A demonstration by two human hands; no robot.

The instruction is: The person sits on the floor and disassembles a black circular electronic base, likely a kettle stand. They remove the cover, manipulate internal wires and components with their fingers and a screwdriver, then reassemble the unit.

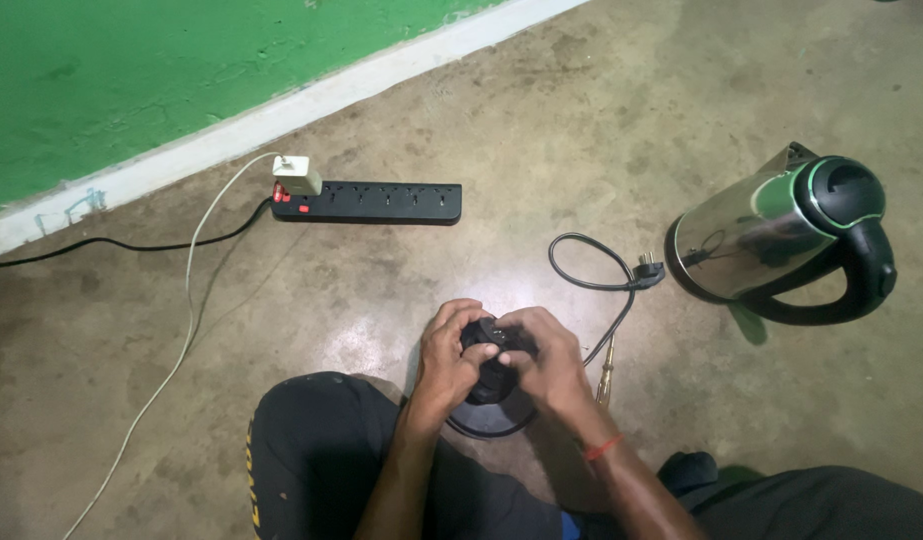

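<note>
I hold a round black kettle base (pixel 493 372) upright over the floor in front of my knees. My left hand (pixel 451 352) grips its left side and my right hand (pixel 543 358) covers its right side, fingers pressed on the top middle. The base's black cord (pixel 591 283) loops away to the right and ends in a plug (pixel 649 268) lying on the floor. A steel electric kettle (pixel 771 240) with a black handle and lid stands apart at the right.
A black power strip (pixel 381 202) lies near the green wall with a white charger (pixel 297 175) plugged in and a white cable (pixel 186 310) trailing left. A thin brass-coloured tool (pixel 605 372) lies by my right wrist. My knees fill the bottom edge.
</note>
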